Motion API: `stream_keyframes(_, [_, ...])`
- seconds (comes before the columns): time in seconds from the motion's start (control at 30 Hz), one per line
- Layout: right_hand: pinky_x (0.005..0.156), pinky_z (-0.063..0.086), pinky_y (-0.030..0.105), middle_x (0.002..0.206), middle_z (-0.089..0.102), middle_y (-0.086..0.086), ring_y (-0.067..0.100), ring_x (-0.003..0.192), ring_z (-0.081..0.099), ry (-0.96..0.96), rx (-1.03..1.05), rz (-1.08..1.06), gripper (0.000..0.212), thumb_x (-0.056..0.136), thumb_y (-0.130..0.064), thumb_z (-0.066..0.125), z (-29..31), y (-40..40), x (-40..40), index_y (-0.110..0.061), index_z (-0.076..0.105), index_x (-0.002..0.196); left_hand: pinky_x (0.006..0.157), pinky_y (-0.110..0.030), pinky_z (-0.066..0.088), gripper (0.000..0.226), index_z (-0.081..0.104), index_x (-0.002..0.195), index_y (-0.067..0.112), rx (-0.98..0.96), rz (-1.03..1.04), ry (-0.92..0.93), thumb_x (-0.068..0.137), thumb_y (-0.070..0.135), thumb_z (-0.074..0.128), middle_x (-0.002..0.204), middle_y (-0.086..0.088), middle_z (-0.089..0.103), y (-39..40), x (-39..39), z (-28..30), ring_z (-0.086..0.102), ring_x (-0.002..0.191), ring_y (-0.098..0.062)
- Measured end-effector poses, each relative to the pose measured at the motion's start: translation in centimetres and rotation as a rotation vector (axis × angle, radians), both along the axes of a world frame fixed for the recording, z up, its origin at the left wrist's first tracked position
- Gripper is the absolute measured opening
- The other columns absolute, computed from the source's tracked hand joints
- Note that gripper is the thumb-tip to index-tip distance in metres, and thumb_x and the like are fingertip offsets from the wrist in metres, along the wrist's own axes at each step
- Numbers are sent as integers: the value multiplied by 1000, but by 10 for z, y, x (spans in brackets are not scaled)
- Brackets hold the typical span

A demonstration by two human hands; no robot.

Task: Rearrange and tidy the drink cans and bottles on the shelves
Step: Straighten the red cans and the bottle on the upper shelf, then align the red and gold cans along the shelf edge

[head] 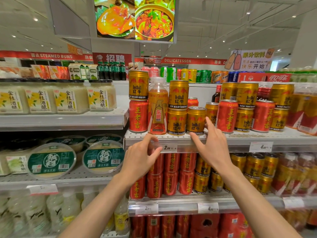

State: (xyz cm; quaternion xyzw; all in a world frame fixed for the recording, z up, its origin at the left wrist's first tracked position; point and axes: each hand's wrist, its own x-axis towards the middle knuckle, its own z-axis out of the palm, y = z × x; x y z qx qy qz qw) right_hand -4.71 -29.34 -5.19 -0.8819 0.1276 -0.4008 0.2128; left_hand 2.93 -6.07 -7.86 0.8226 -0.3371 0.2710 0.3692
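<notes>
Head view — orange bottle (157,107) between red can (138,115) and gold cans (177,107).

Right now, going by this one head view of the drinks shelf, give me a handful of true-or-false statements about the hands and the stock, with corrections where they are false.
1. The orange bottle stands between a red can and stacked gold cans. True.
2. The right hand has a full grip round a red can. False: its fingers are spread beside a single gold can, with no grip closed on anything.
3. The left hand is lifting the bottle. False: it is below the bottle, at the shelf edge by the price tag.
4. A gold can is stacked on the leftmost red can. True.
5. The shelf below holds only gold cans. False: red cans stand there too.
</notes>
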Motion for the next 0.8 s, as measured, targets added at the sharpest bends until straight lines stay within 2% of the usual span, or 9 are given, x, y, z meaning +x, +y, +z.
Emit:
stream_keyframes(0.13, [122, 25, 43, 159, 39, 2, 19, 149, 30, 56, -98, -25, 71, 96, -52, 56, -21, 7, -25, -19, 34, 155, 76, -35, 57, 27, 54, 118, 39, 64, -33, 98, 97, 55, 58, 81, 17, 63, 7, -12, -8, 62, 77, -1])
stream_keyframes(0.23, [123, 23, 45, 166, 23, -1, 17, 154, 15, 109, -127, -18, 66, 96, -49, 57, -44, 15, -48, -23, 38, 154, 81, -37, 58, 36, 51, 128, 40, 135, -57, 166, 97, 59, 54, 90, 21, 61, 14, -21, -22, 63, 84, -3])
stream_keyframes(0.3, [120, 31, 45, 165, 24, -2, 18, 151, 22, 141, -103, -28, 61, 96, -47, 58, -61, 21, -65, -25, 43, 151, 83, -35, 57, 40, 51, 131, 40, 170, -88, 214, 97, 59, 54, 95, 21, 61, 18, -26, -34, 62, 86, -1])
stream_keyframes(0.37, [114, 40, 44, 158, 36, -2, 19, 145, 36, 223, -103, -28, 58, 95, -47, 56, -79, 24, -81, -24, 46, 148, 86, -34, 57, 43, 52, 133, 40, 187, -128, 280, 96, 60, 55, 101, 21, 61, 22, -30, -47, 62, 88, 0])
stream_keyframes(0.47, [105, 46, 36, 145, 53, -9, 11, 129, 54, 529, -78, 2, 55, 97, -51, 53, -100, 20, -102, -27, 47, 146, 94, -36, 54, 43, 56, 131, 38, 261, -150, 367, 95, 60, 56, 110, 20, 63, 22, -37, -65, 63, 97, -4])
stream_keyframes(0.57, [94, 51, 31, 128, 66, -11, 7, 109, 65, 779, -21, 30, 50, 96, -54, 53, -108, 6, -113, -28, 55, 139, 94, -32, 51, 40, 59, 128, 37, 352, -177, 441, 94, 59, 58, 108, 21, 65, 14, -43, -74, 63, 98, -4])
stream_keyframes(0.67, [87, 52, 27, 118, 69, -12, 6, 96, 64, 809, 41, 44, 48, 96, -56, 54, -111, -15, -117, -28, 58, 134, 94, -32, 53, 35, 62, 124, 38, 390, -184, 498, 95, 58, 59, 108, 21, 68, -2, -49, -75, 64, 99, -3])
stream_keyframes(0.8, [85, 55, 30, 114, 66, -16, 5, 95, 65, 785, 96, 78, 44, 96, -55, 54, -109, -57, -122, -30, 58, 132, 89, -26, 53, 30, 64, 116, 39, 406, -159, 491, 94, 59, 59, 104, 23, 69, -39, -59, -70, 64, 94, 2])
